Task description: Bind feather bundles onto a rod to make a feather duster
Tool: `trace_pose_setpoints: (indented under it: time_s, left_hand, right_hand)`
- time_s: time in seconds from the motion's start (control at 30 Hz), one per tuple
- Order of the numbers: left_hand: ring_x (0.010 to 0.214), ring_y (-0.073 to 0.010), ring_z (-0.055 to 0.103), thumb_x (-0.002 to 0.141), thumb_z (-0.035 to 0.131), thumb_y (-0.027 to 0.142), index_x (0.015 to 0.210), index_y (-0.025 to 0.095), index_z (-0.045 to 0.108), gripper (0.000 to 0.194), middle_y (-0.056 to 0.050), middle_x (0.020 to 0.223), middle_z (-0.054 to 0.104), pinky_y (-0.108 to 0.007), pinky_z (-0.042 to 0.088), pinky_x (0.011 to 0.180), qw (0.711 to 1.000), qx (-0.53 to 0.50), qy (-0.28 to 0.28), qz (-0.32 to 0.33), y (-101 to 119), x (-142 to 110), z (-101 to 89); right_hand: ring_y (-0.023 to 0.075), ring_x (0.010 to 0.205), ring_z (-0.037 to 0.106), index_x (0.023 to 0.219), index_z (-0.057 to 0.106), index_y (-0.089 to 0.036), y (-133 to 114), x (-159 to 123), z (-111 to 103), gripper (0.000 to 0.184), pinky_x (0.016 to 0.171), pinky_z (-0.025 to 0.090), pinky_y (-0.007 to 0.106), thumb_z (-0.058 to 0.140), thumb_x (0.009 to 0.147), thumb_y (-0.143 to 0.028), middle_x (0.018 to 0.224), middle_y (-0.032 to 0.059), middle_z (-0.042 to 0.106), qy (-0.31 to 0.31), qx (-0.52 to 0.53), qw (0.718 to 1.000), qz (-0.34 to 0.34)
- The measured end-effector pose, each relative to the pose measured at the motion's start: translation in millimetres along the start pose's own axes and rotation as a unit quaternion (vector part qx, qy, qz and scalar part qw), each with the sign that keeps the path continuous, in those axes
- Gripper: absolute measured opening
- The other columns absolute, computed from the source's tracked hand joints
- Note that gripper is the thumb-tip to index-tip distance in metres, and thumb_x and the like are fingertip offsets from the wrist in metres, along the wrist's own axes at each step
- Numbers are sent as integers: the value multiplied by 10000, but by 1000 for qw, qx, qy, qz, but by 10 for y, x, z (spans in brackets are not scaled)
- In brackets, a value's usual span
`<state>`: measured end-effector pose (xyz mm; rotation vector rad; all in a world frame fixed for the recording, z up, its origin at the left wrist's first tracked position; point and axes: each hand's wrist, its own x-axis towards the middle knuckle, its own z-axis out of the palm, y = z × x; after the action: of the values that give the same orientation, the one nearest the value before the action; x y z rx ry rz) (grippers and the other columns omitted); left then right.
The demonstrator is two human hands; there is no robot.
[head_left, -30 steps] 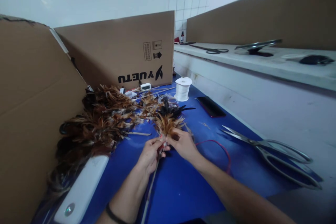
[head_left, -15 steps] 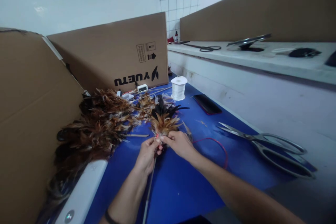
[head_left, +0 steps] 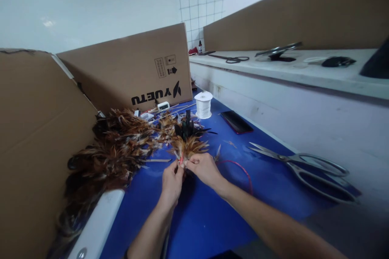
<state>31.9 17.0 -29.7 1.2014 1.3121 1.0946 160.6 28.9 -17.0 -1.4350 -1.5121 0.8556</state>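
Observation:
A feather duster (head_left: 190, 145), with brown and black feathers fanned out, points away from me over the table. My left hand (head_left: 172, 182) is closed around its base, where a bit of red cord (head_left: 181, 160) shows. The thin stick (head_left: 166, 240) runs back beneath my left forearm. Beside it, my right hand (head_left: 204, 168) pinches at the same base with thumb and finger; what exactly lies between those fingertips is too small to make out. A red cord loop (head_left: 243, 168) lies on the table near my right wrist.
Loose brown feathers (head_left: 118, 149) heap up at the left against cardboard boxes (head_left: 121, 64). A white spool (head_left: 203, 105) and a phone (head_left: 236, 122) are beyond my hands on the blue table (head_left: 219, 218). Large scissors (head_left: 299, 166) lie open to the right, below a white ledge (head_left: 273, 68).
My left hand has turned more upright, its thumb at the feather base. The black feathers stand straighter. The camera view has shifted slightly.

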Motion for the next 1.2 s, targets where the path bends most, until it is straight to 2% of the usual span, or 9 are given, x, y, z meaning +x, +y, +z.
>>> trace_pose_setpoints:
  time_s: [0.1, 0.27, 0.47, 0.67, 0.73, 0.83, 0.97, 1.1, 1.2]
  left_hand:
    - [503, -116, 454, 780, 522, 399, 799, 156, 647, 274, -2, 553, 541, -214, 293, 491, 985, 141, 30, 92, 34, -21, 11]
    - [623, -165, 565, 856, 377, 250, 946, 138, 614, 277, -65, 714, 632, -252, 388, 598, 928, 330, 51, 167, 53, -33, 73]
    - [733, -186, 601, 881, 319, 166, 987, 125, 566, 271, -108, 823, 634, -290, 459, 669, 875, 413, 75, 243, -9, -9, 128]
    - [738, -185, 587, 874, 301, 101, 1107, 84, 505, 310, -110, 829, 597, -314, 483, 682, 776, 540, 109, 307, -33, -38, 145]
    - [751, -189, 590, 870, 303, 95, 1136, 77, 496, 329, -119, 848, 600, -325, 489, 693, 764, 550, 122, 315, -16, -58, 154]
    - [808, -205, 608, 877, 319, 134, 1152, 76, 510, 340, -141, 889, 624, -335, 493, 724, 789, 518, 125, 305, 47, -91, 172]
    - [956, -224, 607, 881, 368, 232, 1186, 123, 540, 367, -146, 1058, 637, -339, 487, 803, 865, 408, 126, 262, 161, -120, 170]
    - [760, -205, 655, 851, 445, 349, 1153, 157, 591, 386, -102, 930, 694, -302, 531, 638, 940, 270, 120, 172, 238, -92, 135]
    - [712, -196, 659, 812, 507, 397, 1138, 146, 604, 423, -100, 932, 698, -286, 541, 579, 961, 213, 115, 132, 281, -52, 114]
  right_hand:
    - [59, 422, 277, 455, 542, -143, 14, 4, 12, 248, 404, 199, 203, 552, 659, -285, 414, -54, 365, 8, 15, 1000, 1]
    - [56, 425, 275, 428, 513, -141, 89, 28, 50, 254, 405, 183, 204, 525, 655, -255, 408, -59, 332, 14, 30, 999, -9]
    - [65, 442, 304, 431, 448, -156, 119, 55, 61, 281, 433, 203, 215, 504, 685, -261, 430, -55, 341, 3, 42, 999, -23]
    - [78, 482, 355, 453, 443, -162, 179, 99, 88, 312, 472, 245, 217, 492, 727, -303, 469, -46, 385, -19, 96, 994, -42]
    - [78, 480, 343, 452, 448, -161, 180, 109, 87, 341, 465, 239, 218, 501, 737, -340, 464, -47, 377, -21, 110, 993, -43]
    - [72, 464, 322, 459, 483, -151, 155, 111, 71, 350, 455, 240, 217, 514, 742, -356, 455, -49, 376, -18, 137, 990, -38]
    - [77, 463, 378, 525, 587, -131, 114, 103, 39, 306, 463, 287, 212, 529, 740, -341, 474, -30, 466, -21, 193, 981, -25]
    - [87, 471, 402, 512, 591, -138, 102, 115, 15, 280, 460, 297, 211, 547, 719, -322, 465, -28, 470, -11, 221, 975, -32]
    - [86, 463, 390, 486, 567, -146, 99, 128, 5, 285, 465, 291, 215, 541, 711, -318, 453, -34, 443, -4, 217, 975, -41]
